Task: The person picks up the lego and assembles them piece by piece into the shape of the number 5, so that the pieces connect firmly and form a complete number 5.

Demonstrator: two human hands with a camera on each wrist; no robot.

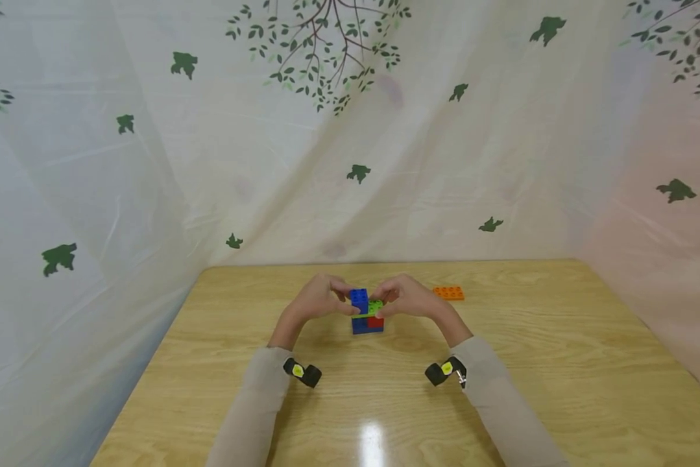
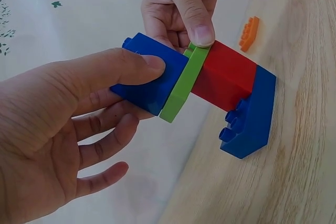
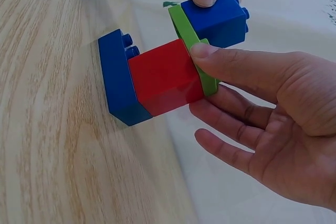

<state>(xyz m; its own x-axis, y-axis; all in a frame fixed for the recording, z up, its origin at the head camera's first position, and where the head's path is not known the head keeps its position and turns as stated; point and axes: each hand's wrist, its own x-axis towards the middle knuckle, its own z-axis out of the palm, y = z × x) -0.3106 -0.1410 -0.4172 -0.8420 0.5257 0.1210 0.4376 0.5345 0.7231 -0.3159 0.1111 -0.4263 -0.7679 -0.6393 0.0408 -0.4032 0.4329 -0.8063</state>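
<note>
A small stack of toy building bricks stands on the table between my hands. At its bottom is a long blue brick (image 3: pixel 116 77), with a red brick (image 3: pixel 165 74) on its right half. A thin green plate (image 2: pixel 181 87) lies over the red brick and overhangs to the left. Thumb and fingers of my left hand (image 1: pixel 320 298) pinch a square blue brick (image 2: pixel 149 80), which sits on the left half of the green plate. My right hand (image 1: pixel 408 297) pinches the right end of the green plate, its thumb at the plate's near edge.
An orange plate (image 1: pixel 449 293) with studs lies on the wooden table (image 1: pixel 560 363), just beyond my right hand. Behind the table's far edge hangs a pale curtain (image 1: pixel 268 162) printed with leaves. Each wrist wears a black camera strap.
</note>
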